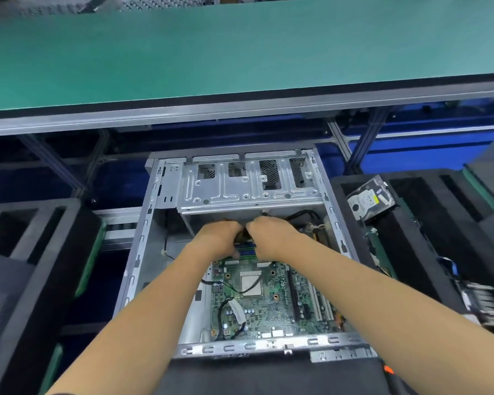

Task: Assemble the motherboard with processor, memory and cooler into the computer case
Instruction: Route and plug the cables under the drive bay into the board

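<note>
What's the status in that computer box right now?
Left hand and right hand both gripping something dark over memory slots. Motherboard in case. Cooler unseen.

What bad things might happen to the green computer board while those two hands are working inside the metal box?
The thin black wire lies across the bare processor on the motherboard; it might get trapped under a cooler later. Both hands, left hand and right hand, crowd over the blue memory slots, so a hard push might bend something. The forearms pass over the case's metal rim, which may scrape them.
</note>
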`<state>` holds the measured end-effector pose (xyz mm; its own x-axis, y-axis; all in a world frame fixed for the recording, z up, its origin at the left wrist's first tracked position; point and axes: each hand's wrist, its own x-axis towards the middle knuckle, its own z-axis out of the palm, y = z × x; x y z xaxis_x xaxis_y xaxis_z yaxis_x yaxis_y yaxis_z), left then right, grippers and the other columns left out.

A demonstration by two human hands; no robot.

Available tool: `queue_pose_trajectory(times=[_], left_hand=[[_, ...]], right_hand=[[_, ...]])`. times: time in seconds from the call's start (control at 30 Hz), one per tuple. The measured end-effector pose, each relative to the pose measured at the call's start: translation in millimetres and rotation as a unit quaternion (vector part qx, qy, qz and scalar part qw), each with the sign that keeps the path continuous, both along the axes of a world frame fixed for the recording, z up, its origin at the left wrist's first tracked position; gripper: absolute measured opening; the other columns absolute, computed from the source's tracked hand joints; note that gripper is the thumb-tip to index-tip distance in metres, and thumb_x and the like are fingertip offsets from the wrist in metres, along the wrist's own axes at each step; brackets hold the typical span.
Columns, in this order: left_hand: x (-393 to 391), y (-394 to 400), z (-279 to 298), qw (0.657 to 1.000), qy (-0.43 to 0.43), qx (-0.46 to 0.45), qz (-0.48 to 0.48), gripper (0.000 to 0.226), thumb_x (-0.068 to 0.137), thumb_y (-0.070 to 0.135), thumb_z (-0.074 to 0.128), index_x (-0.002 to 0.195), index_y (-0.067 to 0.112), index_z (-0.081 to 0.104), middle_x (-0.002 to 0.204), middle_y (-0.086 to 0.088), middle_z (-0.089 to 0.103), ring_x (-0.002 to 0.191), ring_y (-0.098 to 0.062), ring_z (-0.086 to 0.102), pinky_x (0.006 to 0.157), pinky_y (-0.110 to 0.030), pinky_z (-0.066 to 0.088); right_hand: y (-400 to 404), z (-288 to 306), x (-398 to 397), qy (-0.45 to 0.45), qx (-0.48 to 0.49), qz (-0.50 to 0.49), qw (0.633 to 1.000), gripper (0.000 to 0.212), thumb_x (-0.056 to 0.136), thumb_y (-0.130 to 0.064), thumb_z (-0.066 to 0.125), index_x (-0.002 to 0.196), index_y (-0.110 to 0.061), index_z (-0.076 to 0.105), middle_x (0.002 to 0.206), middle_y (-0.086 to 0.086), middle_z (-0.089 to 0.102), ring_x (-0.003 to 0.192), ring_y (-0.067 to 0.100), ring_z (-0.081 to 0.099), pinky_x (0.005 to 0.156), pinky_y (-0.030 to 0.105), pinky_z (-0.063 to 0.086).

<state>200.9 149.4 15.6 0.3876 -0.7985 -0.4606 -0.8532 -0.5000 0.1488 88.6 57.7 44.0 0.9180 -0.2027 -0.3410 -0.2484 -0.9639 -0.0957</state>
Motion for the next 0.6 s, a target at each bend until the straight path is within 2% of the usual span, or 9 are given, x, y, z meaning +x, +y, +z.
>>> queue_pose_trajectory(times=[0.17, 0.27, 0.37, 0.43, 0.5, 0.6], left_hand=[[0.8, -4.7, -6.2, 1.0, -0.001, 0.0, -0.012, 0.036, 0.074, 0.024, 0.076, 0.103, 0.017, 0.055, 0.104, -0.002, 0.062, 0.093, -0.023, 0.059, 0.072, -0.032, 0.046], [0.7, -5.7, -7.7, 1.0, -0.011, -0.006, -0.027, 0.035, 0.075, 0.023, 0.074, 0.104, 0.017, 0.056, 0.096, 0.001, 0.06, 0.086, -0.02, 0.056, 0.069, -0.03, 0.042], [0.5, -6.8, -11.6, 0.999, -0.028, -0.016, -0.043, 0.029, 0.076, 0.019, 0.07, 0.102, 0.016, 0.057, 0.092, 0.0, 0.06, 0.08, -0.02, 0.055, 0.067, -0.029, 0.04], [-0.4, -5.7, -11.8, 0.998, -0.035, -0.018, -0.05, 0.028, 0.077, 0.017, 0.067, 0.103, 0.015, 0.058, 0.094, -0.003, 0.063, 0.082, -0.022, 0.058, 0.067, -0.029, 0.04], [-1.4, -5.8, -10.7, 0.998, -0.04, -0.018, -0.054, 0.027, 0.077, 0.016, 0.066, 0.103, 0.016, 0.058, 0.095, -0.003, 0.063, 0.086, -0.023, 0.058, 0.074, -0.03, 0.038], [-4.9, -4.8, -4.1, 0.996, -0.057, -0.008, -0.069, 0.026, 0.08, 0.018, 0.064, 0.105, 0.018, 0.056, 0.098, -0.002, 0.062, 0.093, -0.024, 0.057, 0.091, -0.038, 0.034]], right_hand=[[0.0, -12.9, 5.4, 0.037, -0.042, 0.013, 0.998, 0.03, 0.09, -0.011, 0.061, 0.119, -0.009, 0.055, 0.111, 0.009, 0.06, 0.098, 0.028, 0.061, 0.067, 0.035, 0.042], [-1.3, -14.1, 6.9, 0.045, -0.047, -0.002, 0.998, 0.028, 0.089, -0.005, 0.061, 0.116, -0.008, 0.056, 0.109, 0.01, 0.061, 0.094, 0.028, 0.06, 0.067, 0.035, 0.042], [-1.3, -14.0, 7.0, 0.048, -0.045, -0.008, 0.998, 0.023, 0.088, -0.003, 0.062, 0.11, -0.007, 0.057, 0.105, 0.01, 0.061, 0.083, 0.027, 0.052, 0.067, 0.036, 0.042], [-1.1, -15.9, 6.7, 0.045, -0.042, -0.008, 0.998, 0.024, 0.087, -0.003, 0.062, 0.11, -0.007, 0.057, 0.106, 0.01, 0.061, 0.09, 0.028, 0.056, 0.068, 0.036, 0.042], [-0.9, -17.1, 5.2, 0.045, -0.036, -0.012, 0.998, 0.025, 0.087, -0.004, 0.062, 0.111, -0.007, 0.057, 0.108, 0.011, 0.061, 0.098, 0.03, 0.059, 0.068, 0.037, 0.042], [-1.6, -13.2, 2.5, 0.047, -0.028, -0.001, 0.999, 0.026, 0.088, -0.006, 0.061, 0.113, -0.008, 0.054, 0.111, 0.011, 0.059, 0.099, 0.029, 0.059, 0.068, 0.035, 0.041]])
